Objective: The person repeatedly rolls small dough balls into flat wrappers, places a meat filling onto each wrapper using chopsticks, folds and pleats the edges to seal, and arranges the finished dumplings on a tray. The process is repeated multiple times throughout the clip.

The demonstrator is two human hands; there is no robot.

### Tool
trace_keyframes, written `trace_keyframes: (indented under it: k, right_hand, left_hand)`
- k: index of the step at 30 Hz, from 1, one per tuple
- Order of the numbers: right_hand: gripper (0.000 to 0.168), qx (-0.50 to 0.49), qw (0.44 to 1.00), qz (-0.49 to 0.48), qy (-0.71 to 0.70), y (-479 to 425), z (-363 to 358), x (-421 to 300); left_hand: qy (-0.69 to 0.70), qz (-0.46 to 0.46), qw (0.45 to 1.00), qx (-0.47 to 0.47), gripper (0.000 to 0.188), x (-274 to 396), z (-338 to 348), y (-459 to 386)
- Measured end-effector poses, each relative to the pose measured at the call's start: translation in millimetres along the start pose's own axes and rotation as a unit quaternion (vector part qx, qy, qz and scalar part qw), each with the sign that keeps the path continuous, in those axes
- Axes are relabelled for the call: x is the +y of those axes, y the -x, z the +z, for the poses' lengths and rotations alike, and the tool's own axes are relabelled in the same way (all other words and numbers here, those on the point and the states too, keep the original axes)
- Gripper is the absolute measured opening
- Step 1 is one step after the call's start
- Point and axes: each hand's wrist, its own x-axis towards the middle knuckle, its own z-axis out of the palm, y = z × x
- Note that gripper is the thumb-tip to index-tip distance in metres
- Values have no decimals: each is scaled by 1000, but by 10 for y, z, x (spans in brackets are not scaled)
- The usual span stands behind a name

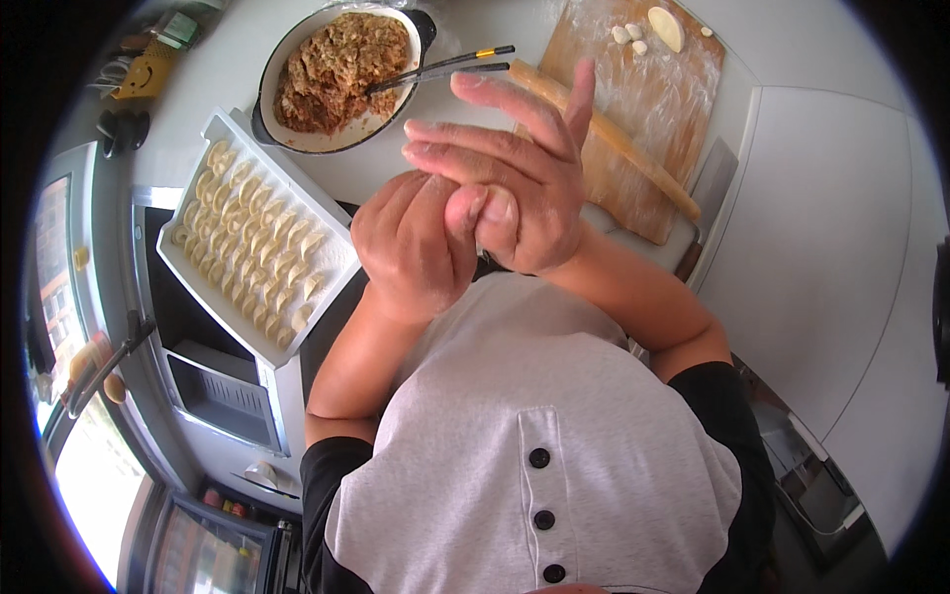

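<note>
My left hand [412, 241] is in front of my chest, its fingers curled and its thumb against my right hand. My right hand [531, 174] meets it, with the thumb bent in and several fingers stretched out. Whether anything lies between the hands is hidden. Left of them, rows of folded dumplings [256, 237] lie in a floured white tray [223, 304]. Beyond the hands, a black-handled white pot [261, 104] holds minced filling [338, 67] with black chopsticks [460, 63] in it. A wooden rolling pin [631, 152] lies across a floured wooden board [660, 111].
Small dough pieces [633, 31] and a flat dough piece [666, 30] lie at the board's far end. A yellow utensil holder [145, 70] stands at the far left. Below the tray is an open drawer-like bin [223, 397]. White panels [809, 223] flank the right side.
</note>
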Motion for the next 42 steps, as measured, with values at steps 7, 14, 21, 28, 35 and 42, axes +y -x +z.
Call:
trace_keyframes:
  k: [7, 14, 21, 28, 35, 42]
  right_hand:
    - [55, -73, 996, 45, 39, 165, 171, 313]
    - [113, -199, 977, 79, 14, 150, -97, 515]
    - [94, -153, 987, 45, -7, 250, -56, 584]
    - [90, -119, 989, 43, -77, 147, -118, 608]
    - [59, -98, 993, -2, -72, 85, -141, 584]
    - [21, -46, 964, 101, -242, 195, -32, 478]
  left_hand:
    - [68, -189, 979, -40, 21, -237, 349, 70]
    - [579, -311, 746, -104, 72, -372, 276, -32]
    - [589, -302, 730, -170, 62, -308, 109, -71]
    - [628, -303, 680, -227, 60, -332, 30, -113]
    - [577, -333, 728, -161, 53, -174, 54, -110]
    - [449, -356, 809, -128, 33, -188, 4, -74]
